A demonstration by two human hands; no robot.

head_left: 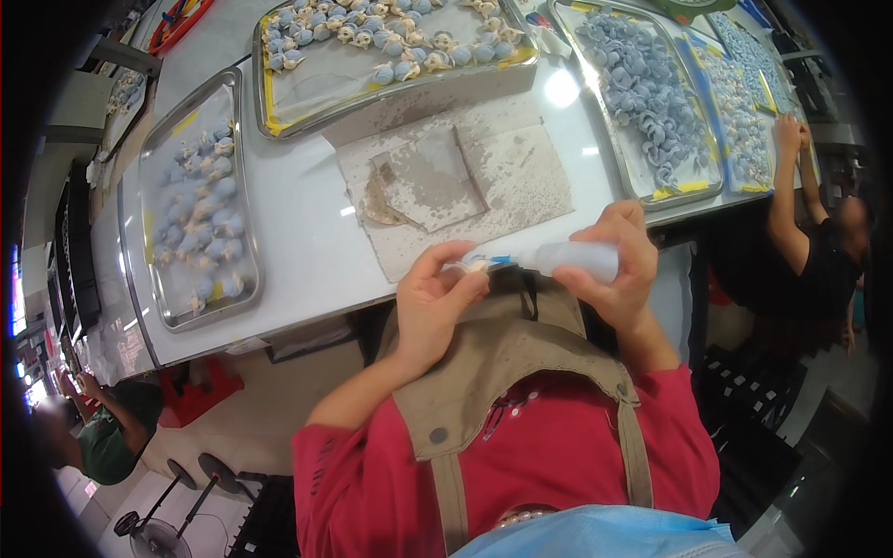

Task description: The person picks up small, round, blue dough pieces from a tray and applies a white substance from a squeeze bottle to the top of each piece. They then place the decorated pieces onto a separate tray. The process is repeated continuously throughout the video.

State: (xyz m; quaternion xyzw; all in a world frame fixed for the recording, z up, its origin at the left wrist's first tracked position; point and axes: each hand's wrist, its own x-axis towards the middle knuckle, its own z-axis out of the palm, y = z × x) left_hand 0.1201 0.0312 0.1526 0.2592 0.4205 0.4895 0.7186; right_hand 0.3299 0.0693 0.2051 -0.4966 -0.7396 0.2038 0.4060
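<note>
My left hand (pixel 426 307) pinches a small cream and grey-blue figure piece (pixel 476 265) between thumb and fingertips, just above the table's front edge. In my right hand (pixel 625 270) is a translucent white squeeze bottle (pixel 581 259), tilted on its side with the fingers wrapped round it. Its thin blue nozzle (pixel 500 259) points left and reaches the piece; whether it touches cannot be made out. Past my hands lies a stained sheet of cardboard (pixel 521 181) with a smaller worn piece (pixel 433 177) on top.
Metal trays of small parts surround the cardboard: a left tray (pixel 244 172), a far tray (pixel 312 127) and a right tray (pixel 693 192) of grey-blue curved shells. More parts lie farther right. One person (pixel 819 242) works at the right, another (pixel 116 428) at the lower left near a fan (pixel 158 539).
</note>
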